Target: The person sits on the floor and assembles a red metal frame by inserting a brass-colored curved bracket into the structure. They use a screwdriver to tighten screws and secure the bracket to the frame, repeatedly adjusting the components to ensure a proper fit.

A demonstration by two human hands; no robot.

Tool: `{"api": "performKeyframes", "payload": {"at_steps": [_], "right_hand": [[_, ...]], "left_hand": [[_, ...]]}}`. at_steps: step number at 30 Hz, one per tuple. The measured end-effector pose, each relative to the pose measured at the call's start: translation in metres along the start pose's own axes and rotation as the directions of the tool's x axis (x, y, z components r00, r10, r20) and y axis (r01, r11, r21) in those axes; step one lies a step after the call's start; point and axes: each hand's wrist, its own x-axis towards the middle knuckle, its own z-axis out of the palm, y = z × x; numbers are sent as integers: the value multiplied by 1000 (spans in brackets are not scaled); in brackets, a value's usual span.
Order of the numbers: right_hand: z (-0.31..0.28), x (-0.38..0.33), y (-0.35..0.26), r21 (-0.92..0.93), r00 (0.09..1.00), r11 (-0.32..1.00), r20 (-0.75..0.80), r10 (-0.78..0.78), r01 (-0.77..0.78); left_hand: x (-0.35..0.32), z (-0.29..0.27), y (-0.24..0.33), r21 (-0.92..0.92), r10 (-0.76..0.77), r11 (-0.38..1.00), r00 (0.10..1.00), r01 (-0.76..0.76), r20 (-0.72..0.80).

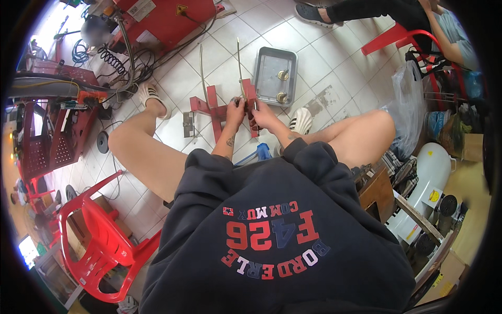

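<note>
Between my feet on the floor stands a red metal frame (216, 118) with two upright beams. A thin, slightly curved rod (203, 65) rises from its left beam, and a second thin rod (239, 60) rises from the right beam. My left hand (235, 112) is closed beside the lower end of the second rod; what its fingers hold is hidden. Against the right beam, my right hand (264, 117) is closed around a small dark piece too small to name. A grey metal tray (269, 95) beyond my right hand holds two brass-coloured round parts (283, 75).
A grey metal block (188, 124) lies left of the frame, and a blue object (263, 151) sits close to me. A red machine (162, 23) with cables stands far left. A red chair (99, 235) is near left. Another person's shoe (312, 15) shows far right.
</note>
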Motion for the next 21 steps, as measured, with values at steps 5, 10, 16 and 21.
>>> {"api": "performKeyframes", "payload": {"at_steps": [5,10,16,21], "right_hand": [[-8,4,-8,-110,999,993,5,-44,44],[-19,7,-22,-198,994,980,102,33,-12],[-14,5,-31,-222,986,975,168,14,24],[-27,10,-16,-206,993,974,98,-72,91]], "left_hand": [[1,5,9,47,34,998,999,-35,16],[1,6,10,128,83,988,997,-83,9],[15,-8,-8,214,166,965,984,-149,-63],[10,4,-1,240,158,961,984,-135,-81]]}}
